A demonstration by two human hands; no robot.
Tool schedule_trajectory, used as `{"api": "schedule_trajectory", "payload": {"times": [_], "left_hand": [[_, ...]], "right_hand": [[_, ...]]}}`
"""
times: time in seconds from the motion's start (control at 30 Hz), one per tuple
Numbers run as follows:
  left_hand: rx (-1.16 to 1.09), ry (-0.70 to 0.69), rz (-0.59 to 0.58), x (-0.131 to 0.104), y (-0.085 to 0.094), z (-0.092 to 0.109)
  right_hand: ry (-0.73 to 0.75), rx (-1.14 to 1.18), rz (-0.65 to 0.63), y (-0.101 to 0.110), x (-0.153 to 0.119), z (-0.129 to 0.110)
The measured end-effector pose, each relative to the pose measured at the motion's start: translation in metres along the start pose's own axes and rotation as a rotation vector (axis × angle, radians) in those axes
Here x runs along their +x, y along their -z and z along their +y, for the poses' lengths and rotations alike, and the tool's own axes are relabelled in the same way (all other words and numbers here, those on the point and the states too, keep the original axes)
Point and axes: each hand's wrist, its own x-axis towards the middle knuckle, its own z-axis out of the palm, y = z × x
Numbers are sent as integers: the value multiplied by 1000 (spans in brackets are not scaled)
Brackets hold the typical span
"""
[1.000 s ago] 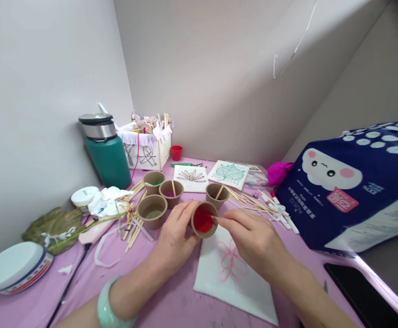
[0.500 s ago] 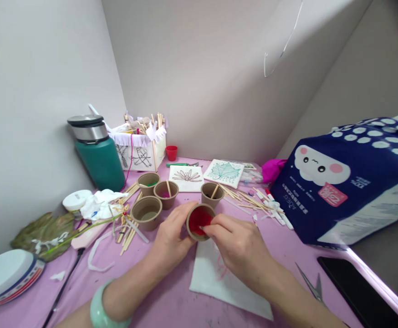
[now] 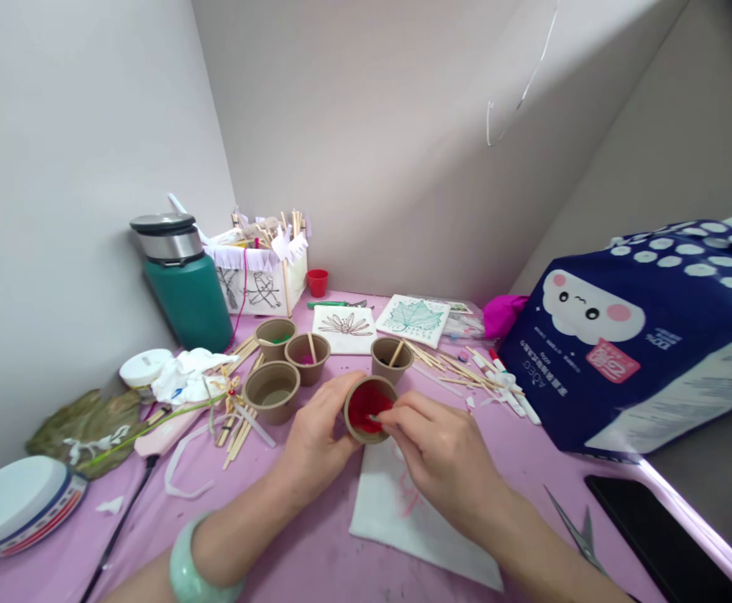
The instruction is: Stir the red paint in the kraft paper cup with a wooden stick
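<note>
A brown cup with red paint [image 3: 369,408] is tilted toward me, its inside showing. My left hand [image 3: 319,431] wraps round its left side. At the cup's right rim, my right hand [image 3: 441,448] pinches a thin stick whose tip is in the red; most of the stick is hidden by the fingers. Beneath the hands lies a white cloth [image 3: 425,536] with a pink-red drawing, partly covered by my right hand and forearm. Just behind the held cup stands a brown cup [image 3: 392,360] with dark contents and a stick.
More brown cups [image 3: 271,392] stand left of the hands. Behind are two drawn squares [image 3: 343,328], a decorated box [image 3: 259,285] and a green bottle [image 3: 188,297]. Scissors [image 3: 579,536], a black phone [image 3: 648,536] and a blue package [image 3: 592,352] are on the right.
My right fingers and the stick have shifted slightly inside the cup's rim. My left hand holds the cup in nearly the same place. The view has shifted slightly.
</note>
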Motion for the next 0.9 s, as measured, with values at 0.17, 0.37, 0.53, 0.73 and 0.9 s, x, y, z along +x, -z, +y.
{"api": "schedule_trajectory", "payload": {"times": [0.17, 0.37, 0.53, 0.73, 0.9], "left_hand": [[19, -32, 5, 0, 0, -1], [27, -56, 10, 0, 0, -3], [16, -49, -5, -1, 1, -4], [10, -56, 10, 0, 1, -2], [16, -51, 23, -1, 1, -2]], "right_hand": [[12, -58, 9, 1, 1, -1], [7, -205, 49, 0, 0, 2], [-30, 19, 13, -4, -1, -3], [-12, -170, 61, 2, 0, -1], [88, -99, -25, 4, 1, -4]]}}
